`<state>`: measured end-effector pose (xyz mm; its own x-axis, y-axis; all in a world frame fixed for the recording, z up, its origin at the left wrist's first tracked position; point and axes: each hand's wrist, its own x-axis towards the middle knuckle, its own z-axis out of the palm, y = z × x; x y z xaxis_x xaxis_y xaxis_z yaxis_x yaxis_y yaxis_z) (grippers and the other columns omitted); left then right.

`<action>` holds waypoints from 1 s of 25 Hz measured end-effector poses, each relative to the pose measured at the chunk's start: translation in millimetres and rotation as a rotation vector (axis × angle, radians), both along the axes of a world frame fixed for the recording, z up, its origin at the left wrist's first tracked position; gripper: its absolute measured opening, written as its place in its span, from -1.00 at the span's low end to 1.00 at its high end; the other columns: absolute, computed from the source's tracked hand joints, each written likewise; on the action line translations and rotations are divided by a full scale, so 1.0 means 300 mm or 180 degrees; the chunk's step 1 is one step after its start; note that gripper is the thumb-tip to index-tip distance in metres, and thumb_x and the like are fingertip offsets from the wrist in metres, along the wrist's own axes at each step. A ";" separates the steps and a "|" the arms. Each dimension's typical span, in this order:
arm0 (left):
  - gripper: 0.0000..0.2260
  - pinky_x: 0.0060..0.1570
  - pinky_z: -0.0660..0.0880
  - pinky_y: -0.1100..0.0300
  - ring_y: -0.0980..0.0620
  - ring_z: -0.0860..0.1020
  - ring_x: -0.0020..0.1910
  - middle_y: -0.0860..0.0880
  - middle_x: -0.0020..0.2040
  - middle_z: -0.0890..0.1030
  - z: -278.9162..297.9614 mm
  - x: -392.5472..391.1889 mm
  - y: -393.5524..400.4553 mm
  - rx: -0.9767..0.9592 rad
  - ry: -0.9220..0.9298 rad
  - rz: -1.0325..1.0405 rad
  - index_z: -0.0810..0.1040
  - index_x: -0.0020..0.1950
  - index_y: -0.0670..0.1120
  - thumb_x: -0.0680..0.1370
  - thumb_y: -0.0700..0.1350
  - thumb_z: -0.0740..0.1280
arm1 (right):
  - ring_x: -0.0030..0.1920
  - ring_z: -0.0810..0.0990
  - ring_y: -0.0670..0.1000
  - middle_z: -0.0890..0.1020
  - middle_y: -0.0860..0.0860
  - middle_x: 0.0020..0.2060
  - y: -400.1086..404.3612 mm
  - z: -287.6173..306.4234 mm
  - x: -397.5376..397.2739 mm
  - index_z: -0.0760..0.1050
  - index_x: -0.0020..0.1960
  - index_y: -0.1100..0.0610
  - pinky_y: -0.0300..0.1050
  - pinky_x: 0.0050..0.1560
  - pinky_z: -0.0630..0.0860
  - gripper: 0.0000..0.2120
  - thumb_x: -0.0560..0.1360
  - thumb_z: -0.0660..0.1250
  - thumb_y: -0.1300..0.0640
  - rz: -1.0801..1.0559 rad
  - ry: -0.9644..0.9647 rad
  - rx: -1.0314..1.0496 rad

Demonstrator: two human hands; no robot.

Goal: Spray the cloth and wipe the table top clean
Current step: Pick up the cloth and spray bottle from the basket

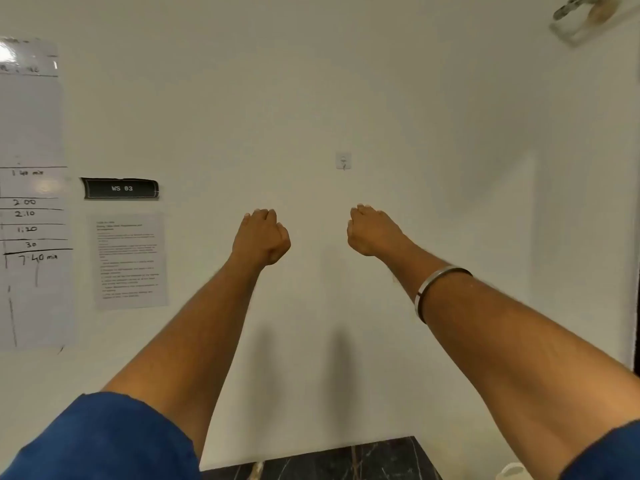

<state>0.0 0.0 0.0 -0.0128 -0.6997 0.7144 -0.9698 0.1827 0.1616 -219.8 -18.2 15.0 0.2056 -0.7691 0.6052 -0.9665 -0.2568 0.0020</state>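
Both my arms stretch straight out toward a white wall. My left hand (262, 237) is curled into a fist and holds nothing. My right hand (372, 232) is level with it, a little apart, fingers bent down and inward, also holding nothing. A silver bangle (437, 289) sits on my right forearm. A strip of the dark marble table top (346, 462) shows at the bottom edge. A small white object (513, 472) peeks in at the bottom right; what it is cannot be told. No cloth or spray bottle is in view.
On the wall hang a handwritten time sheet (31, 202) at the left, a black "WS 03" label (121, 188), a printed page (130, 259) and a small hook (343, 161). A metal fixture (581, 15) sits at the top right.
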 end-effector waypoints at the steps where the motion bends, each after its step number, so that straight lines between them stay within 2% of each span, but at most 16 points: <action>1: -0.57 0.49 0.08 -0.01 -0.16 0.27 0.44 -0.26 0.42 0.36 0.002 -0.013 -0.001 0.0027 0.0019 -0.0017 0.27 0.43 -0.33 0.62 -0.13 0.01 | 0.53 0.06 0.10 0.09 0.16 0.54 0.011 0.003 -0.017 0.06 0.52 0.27 0.02 0.51 0.02 -0.52 0.65 -0.09 0.09 -0.0081 -0.0013 0.0025; 13: -0.61 0.44 0.11 0.01 -0.17 0.33 0.37 -0.26 0.34 0.43 0.010 -0.338 -0.027 0.0047 -0.0052 -0.0565 0.35 0.35 -0.34 0.60 -0.16 0.03 | 0.53 0.06 0.10 0.10 0.16 0.53 0.121 0.001 -0.346 0.07 0.52 0.26 0.02 0.50 0.04 -0.52 0.65 -0.08 0.10 -0.0561 0.0005 0.0079; 25: -0.60 0.43 0.12 0.04 -0.15 0.33 0.37 -0.26 0.35 0.41 -0.012 -0.856 -0.052 0.0109 -0.0129 -0.1080 0.34 0.36 -0.33 0.61 -0.15 0.02 | 0.54 0.05 0.10 0.08 0.17 0.54 0.195 -0.019 -0.848 0.05 0.52 0.26 0.03 0.51 0.03 -0.51 0.65 -0.08 0.10 -0.1120 0.0095 0.0176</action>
